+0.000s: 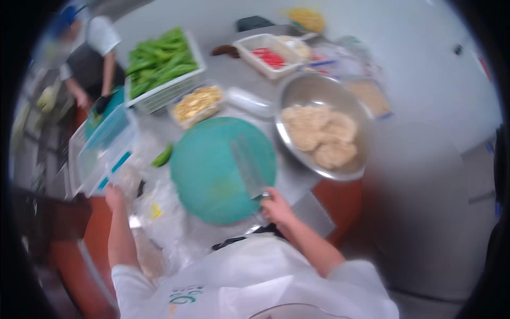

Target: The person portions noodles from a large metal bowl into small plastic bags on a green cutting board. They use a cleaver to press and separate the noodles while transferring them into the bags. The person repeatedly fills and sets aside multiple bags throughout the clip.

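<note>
My right hand (275, 207) is closed around the handle of a cleaver (248, 165), whose wide metal blade lies over the right part of a round green cutting board (207, 171). My left hand (115, 196) is at the near corner of a clear plastic container (105, 143), beside a clear plastic bag (129, 179); blur hides whether its fingers grip either one. A single green pepper (162, 155) lies left of the board. More crumpled plastic bags (167, 223) spread between my left arm and the board.
Behind the board stand a white basket (167, 89) of green peppers and a tub (197, 104) of yellowish pieces. A steel bowl (285, 137) of pale, minced-looking food is at right. Farther back is a white tray (255, 65) with red pieces. A co-worker (93, 56) works at upper left.
</note>
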### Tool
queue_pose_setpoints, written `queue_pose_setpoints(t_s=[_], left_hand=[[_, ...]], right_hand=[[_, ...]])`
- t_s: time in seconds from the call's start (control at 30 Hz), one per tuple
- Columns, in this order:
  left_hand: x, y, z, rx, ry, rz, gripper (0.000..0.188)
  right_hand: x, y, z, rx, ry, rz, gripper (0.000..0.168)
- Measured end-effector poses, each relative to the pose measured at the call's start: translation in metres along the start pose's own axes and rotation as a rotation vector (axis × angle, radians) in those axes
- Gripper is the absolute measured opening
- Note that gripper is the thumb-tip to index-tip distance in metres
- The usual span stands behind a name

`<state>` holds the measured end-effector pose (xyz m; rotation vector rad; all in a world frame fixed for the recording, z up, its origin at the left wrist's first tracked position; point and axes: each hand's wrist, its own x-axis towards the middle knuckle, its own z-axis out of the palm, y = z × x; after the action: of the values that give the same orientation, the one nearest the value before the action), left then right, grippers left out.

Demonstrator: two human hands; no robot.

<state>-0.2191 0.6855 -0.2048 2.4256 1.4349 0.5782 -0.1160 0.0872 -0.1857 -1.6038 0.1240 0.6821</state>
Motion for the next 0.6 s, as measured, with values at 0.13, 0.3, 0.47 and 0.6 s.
queue_pose_setpoints(t_s=[0.13,0.3,0.47,0.6], left_hand=[[0.016,0.012,-0.045,0.087,0.165,-0.087,0.030],[-0.004,0.052,-0.098,-0.164,0.416,-0.023,0.029],[-0.026,0.128,-0.159,-0.321,0.423,0.249,0.029],[-0.068,0.214,-0.166,-0.577,0.167,0.177,0.031]], right_hand=[[-0.008,-0.017,-0.009,0.121,-0.011,0.106,0.056],[0.001,-0.014,-0.016,0.031,-0.033,0.120,0.042],[0.008,-0.017,-0.019,0.018,-0.080,0.144,0.031],[0.007,-0.022,-0.017,-0.026,-0.041,0.166,0.023]])
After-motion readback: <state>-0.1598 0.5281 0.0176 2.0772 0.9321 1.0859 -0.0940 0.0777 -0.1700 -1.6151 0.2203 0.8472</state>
